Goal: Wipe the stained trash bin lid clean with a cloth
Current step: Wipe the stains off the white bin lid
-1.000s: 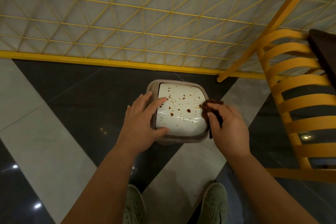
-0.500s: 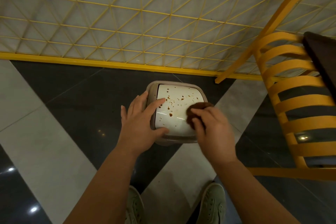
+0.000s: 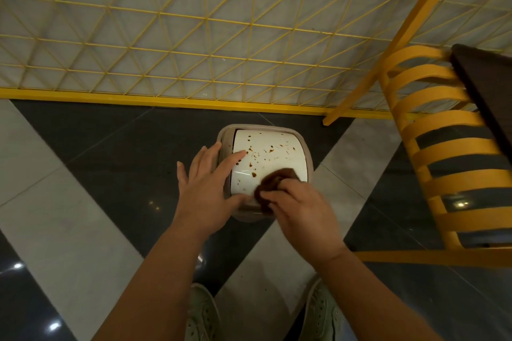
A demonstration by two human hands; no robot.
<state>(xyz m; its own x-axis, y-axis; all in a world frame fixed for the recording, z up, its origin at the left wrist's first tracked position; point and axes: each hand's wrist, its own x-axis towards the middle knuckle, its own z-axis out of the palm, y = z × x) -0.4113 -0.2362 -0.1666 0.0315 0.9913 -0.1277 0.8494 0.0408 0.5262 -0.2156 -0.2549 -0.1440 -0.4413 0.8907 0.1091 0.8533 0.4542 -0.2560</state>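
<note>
A yellow slatted chair (image 3: 443,147) stands to the right of the bin, with a dark tabletop (image 3: 487,91) over it; a yellow wire-grid fence (image 3: 194,36) runs just behind. Two pale green shoes (image 3: 202,315) show at the bottom edge. The trash bin lid (image 3: 266,158) sits on the grey-and-black tiled floor (image 3: 83,216), a glossy white curved panel in a beige rim, spattered with brown spots, mostly on its far half. Its long axis runs away from the person. The left hand (image 3: 205,191) rests on the lid's left edge with fingers spread straight. The right hand (image 3: 302,210) pinches a dark brown cloth (image 3: 274,183) against the lid's near right corner.
</note>
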